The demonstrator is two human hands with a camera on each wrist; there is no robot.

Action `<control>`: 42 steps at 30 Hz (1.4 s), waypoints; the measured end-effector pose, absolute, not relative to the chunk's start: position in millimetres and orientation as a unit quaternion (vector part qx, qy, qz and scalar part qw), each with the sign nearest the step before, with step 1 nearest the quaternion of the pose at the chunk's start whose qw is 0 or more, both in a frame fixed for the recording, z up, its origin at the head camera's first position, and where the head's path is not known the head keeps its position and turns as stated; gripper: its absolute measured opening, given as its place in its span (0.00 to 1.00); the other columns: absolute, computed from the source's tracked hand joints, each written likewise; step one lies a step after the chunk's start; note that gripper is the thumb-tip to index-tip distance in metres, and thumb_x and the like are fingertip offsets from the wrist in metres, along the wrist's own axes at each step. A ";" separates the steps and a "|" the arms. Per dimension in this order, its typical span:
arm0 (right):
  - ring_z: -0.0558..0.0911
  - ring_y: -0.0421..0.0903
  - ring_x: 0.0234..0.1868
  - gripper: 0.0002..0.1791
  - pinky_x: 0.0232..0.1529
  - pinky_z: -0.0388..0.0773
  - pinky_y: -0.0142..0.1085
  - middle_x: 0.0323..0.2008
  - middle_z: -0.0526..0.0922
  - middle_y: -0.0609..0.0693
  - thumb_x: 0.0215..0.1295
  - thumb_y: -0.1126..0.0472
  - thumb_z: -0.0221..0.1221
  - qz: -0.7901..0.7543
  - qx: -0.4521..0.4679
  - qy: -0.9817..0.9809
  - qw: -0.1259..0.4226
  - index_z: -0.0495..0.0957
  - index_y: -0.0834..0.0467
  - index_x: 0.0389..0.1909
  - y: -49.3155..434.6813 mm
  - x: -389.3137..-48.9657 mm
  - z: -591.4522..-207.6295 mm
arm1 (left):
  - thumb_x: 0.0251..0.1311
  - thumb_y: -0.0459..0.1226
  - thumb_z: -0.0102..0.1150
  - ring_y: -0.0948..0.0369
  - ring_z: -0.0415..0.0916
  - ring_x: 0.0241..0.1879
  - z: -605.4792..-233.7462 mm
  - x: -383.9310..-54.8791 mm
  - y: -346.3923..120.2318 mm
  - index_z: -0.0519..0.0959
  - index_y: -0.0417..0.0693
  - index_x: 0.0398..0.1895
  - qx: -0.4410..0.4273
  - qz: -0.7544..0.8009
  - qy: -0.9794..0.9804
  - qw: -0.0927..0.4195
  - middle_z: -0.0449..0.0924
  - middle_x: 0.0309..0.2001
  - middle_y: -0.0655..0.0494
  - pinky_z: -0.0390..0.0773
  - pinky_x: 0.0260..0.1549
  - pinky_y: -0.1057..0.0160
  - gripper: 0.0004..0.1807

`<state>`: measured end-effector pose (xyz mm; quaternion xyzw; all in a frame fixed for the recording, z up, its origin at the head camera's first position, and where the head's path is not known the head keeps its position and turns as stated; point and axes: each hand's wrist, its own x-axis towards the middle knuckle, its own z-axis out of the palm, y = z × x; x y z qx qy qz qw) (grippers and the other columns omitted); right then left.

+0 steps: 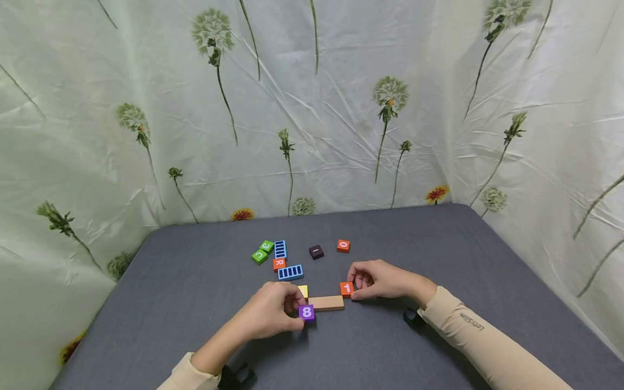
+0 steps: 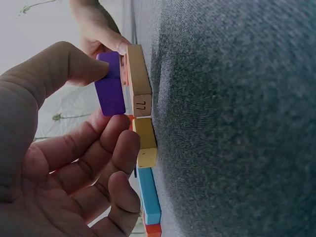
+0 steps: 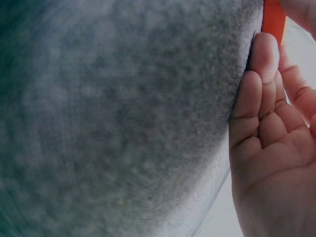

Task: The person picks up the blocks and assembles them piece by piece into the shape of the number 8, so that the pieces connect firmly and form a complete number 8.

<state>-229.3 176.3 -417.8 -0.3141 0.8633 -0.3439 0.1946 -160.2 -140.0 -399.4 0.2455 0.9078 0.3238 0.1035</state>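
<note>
Between thumb and fingertips, my left hand pinches a purple number tile marked 8. In the left wrist view the purple tile is held off the cloth, beside a plain wooden block. That wooden block lies flat in the head view, with a yellow tile at its left end, partly hidden by the left hand. At the block's right end, my right hand pinches an orange tile marked 1. Only an edge of this orange tile shows in the right wrist view.
Farther back lie two blue barred blocks, an orange R tile, green tiles, a black tile and an orange 0 tile. The grey tabletop ends at a flower-patterned curtain.
</note>
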 end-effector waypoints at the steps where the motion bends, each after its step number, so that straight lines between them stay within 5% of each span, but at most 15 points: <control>1: 0.76 0.35 0.31 0.14 0.36 0.73 0.28 0.32 0.78 0.42 0.67 0.55 0.74 -0.344 -0.315 0.863 0.193 0.80 0.53 0.45 176.7 -229.4 -417.9 | 0.48 0.36 0.81 0.65 0.75 0.33 -399.9 -159.7 -140.2 0.85 0.52 0.35 0.246 0.323 0.908 0.106 0.80 0.31 0.63 0.75 0.33 0.67 0.13; 42: 0.75 0.36 0.32 0.14 0.35 0.72 0.29 0.33 0.78 0.44 0.68 0.56 0.73 -0.352 -0.323 0.857 0.195 0.80 0.56 0.46 176.9 -229.2 -416.0 | 0.49 0.34 0.81 0.63 0.75 0.34 -412.5 -160.6 -145.4 0.84 0.51 0.34 0.238 0.320 0.907 0.136 0.79 0.31 0.62 0.75 0.34 0.68 0.13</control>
